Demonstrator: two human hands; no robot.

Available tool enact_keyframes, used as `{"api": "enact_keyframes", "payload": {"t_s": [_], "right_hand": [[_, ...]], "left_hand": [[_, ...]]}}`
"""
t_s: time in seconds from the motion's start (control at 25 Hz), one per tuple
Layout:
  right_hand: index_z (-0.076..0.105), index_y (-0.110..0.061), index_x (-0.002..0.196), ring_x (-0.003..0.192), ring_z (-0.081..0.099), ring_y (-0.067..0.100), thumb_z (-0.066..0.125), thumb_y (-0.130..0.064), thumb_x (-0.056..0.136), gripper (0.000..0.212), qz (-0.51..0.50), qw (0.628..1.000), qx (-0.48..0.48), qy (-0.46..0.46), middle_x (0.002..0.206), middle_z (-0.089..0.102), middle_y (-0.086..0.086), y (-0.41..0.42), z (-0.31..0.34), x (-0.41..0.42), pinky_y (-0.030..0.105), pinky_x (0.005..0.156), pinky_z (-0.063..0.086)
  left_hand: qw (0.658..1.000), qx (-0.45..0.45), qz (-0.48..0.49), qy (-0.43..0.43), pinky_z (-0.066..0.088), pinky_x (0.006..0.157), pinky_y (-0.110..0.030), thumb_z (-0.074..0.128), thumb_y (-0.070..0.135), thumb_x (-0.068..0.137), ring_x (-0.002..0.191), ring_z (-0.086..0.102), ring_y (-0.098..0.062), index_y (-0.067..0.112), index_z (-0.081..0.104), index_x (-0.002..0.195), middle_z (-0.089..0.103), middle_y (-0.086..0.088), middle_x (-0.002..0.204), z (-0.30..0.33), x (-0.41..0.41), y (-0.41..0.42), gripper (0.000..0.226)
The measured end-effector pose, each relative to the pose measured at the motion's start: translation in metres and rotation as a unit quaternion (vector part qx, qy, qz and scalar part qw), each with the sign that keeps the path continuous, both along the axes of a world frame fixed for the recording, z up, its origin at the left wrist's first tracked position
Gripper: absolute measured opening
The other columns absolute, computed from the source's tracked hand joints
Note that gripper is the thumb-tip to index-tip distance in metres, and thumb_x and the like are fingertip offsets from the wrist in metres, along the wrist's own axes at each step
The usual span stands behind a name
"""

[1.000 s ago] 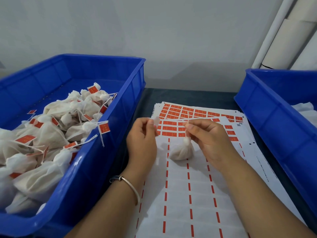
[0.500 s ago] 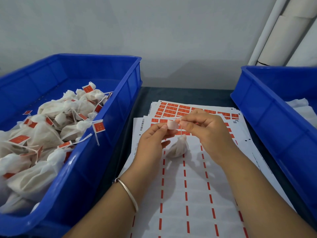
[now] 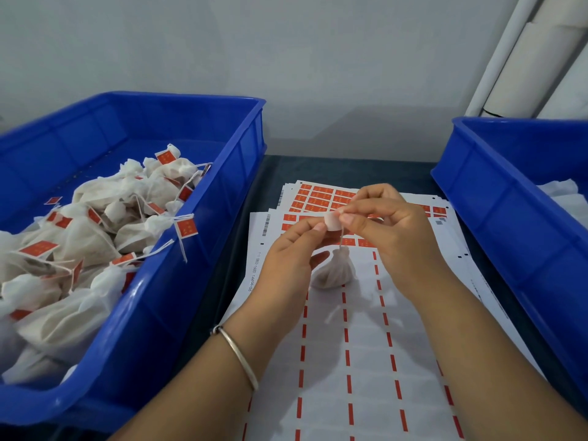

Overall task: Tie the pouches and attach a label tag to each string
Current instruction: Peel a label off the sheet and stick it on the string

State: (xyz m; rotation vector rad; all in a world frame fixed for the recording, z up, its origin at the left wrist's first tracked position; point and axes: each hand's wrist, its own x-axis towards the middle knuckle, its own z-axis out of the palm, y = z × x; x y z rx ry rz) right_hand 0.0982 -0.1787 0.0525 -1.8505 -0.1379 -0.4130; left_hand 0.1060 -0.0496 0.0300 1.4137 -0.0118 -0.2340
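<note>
A small white pouch [image 3: 334,271] rests on the sticker sheets [image 3: 343,361] in the middle of the table, its neck tied, with a thin string [image 3: 341,238] rising from it. At the string's top is a small label tag [image 3: 332,221], its pale back facing me. My left hand [image 3: 291,259] pinches the tag from the left between thumb and forefinger. My right hand [image 3: 391,230] pinches the tag and the string from the right. Both hands hover just above the pouch.
A blue crate [image 3: 197,249] on the left holds several tied pouches with red tags [image 3: 186,227]. A second blue crate [image 3: 509,218] on the right holds white material [image 3: 563,194]. Red labels [image 3: 321,198] fill the far sheets. White tubes [image 3: 521,58] lean at the back right.
My hands came together: a second ago they were apart with the string between them, now both pinch the tag at the string's top. The pouch stayed on the sheet.
</note>
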Motion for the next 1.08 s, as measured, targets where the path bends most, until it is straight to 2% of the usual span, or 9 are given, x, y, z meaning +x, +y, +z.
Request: {"api": "enact_keyframes", "payload": {"t_s": [0.16, 0.28, 0.48, 0.64, 0.72, 0.88, 1.08], "right_hand": [[0.064, -0.037, 0.075, 0.095, 0.057, 0.004, 0.065, -0.020, 0.086, 0.020, 0.001, 1.000, 0.024, 0.014, 0.096, 0.057, -0.018, -0.0005, -0.0003, -0.0013, 0.001, 0.070, 0.043], [0.066, -0.036, 0.076, 0.097, 0.056, 0.005, 0.064, -0.020, 0.087, 0.019, -0.003, 0.999, 0.035, 0.021, 0.097, 0.058, -0.018, -0.0022, 0.0005, -0.0009, 0.007, 0.075, 0.041], [0.063, -0.035, 0.076, 0.091, 0.059, 0.002, 0.060, -0.020, 0.089, 0.021, -0.007, 1.000, 0.014, 0.021, 0.091, 0.061, -0.021, -0.0020, 0.0014, -0.0013, 0.004, 0.072, 0.044], [0.061, -0.038, 0.076, 0.087, 0.061, 0.005, 0.059, -0.023, 0.090, 0.020, -0.021, 0.999, 0.014, 0.034, 0.086, 0.062, -0.022, -0.0010, 0.0003, 0.0000, 0.011, 0.074, 0.046], [0.059, -0.039, 0.075, 0.085, 0.061, 0.005, 0.060, -0.025, 0.089, 0.020, -0.025, 0.999, 0.011, 0.035, 0.084, 0.061, -0.022, -0.0006, 0.0000, 0.0005, 0.009, 0.070, 0.045], [0.056, -0.041, 0.075, 0.081, 0.058, 0.004, 0.062, -0.026, 0.089, 0.021, -0.040, 0.998, -0.036, 0.025, 0.082, 0.058, -0.023, 0.0000, 0.0004, 0.0016, -0.001, 0.057, 0.042], [0.058, -0.041, 0.072, 0.078, 0.061, 0.000, 0.062, -0.026, 0.089, 0.023, -0.030, 0.999, -0.042, 0.018, 0.077, 0.060, -0.025, 0.0001, 0.0002, 0.0017, -0.002, 0.058, 0.042]], "left_hand": [[1.000, -0.010, -0.012, 0.014, 0.043, 0.100, -0.037, 0.045, 0.030, 0.096, 0.101, 0.065, -0.014, 0.030, 0.066, 0.097, 0.072, 0.011, 0.097, 0.0007, -0.0014, -0.0010, 0.021], [1.000, -0.002, -0.017, -0.007, 0.042, 0.102, -0.036, 0.042, 0.027, 0.098, 0.092, 0.068, -0.011, 0.029, 0.064, 0.092, 0.073, 0.010, 0.085, 0.0024, -0.0035, -0.0010, 0.023], [1.000, 0.000, -0.015, -0.019, 0.046, 0.096, -0.031, 0.043, 0.029, 0.098, 0.086, 0.069, -0.010, 0.031, 0.062, 0.089, 0.073, 0.009, 0.081, 0.0017, -0.0045, -0.0009, 0.021], [0.999, -0.024, -0.014, -0.019, 0.051, 0.084, -0.024, 0.042, 0.027, 0.098, 0.082, 0.069, -0.011, 0.027, 0.062, 0.093, 0.072, 0.007, 0.080, 0.0013, -0.0027, 0.0009, 0.020], [0.999, -0.029, -0.020, -0.019, 0.051, 0.079, -0.022, 0.043, 0.025, 0.098, 0.080, 0.069, -0.011, 0.025, 0.063, 0.092, 0.072, 0.006, 0.079, 0.0015, -0.0028, 0.0014, 0.021], [0.999, -0.029, -0.015, -0.017, 0.051, 0.079, -0.027, 0.049, 0.020, 0.095, 0.075, 0.066, -0.012, 0.022, 0.067, 0.085, 0.070, 0.005, 0.075, 0.0035, -0.0032, 0.0020, 0.020], [0.999, -0.012, -0.002, -0.032, 0.052, 0.082, -0.032, 0.062, 0.018, 0.086, 0.079, 0.062, -0.014, 0.024, 0.070, 0.082, 0.069, 0.008, 0.077, 0.0040, -0.0031, 0.0018, 0.010]]}}
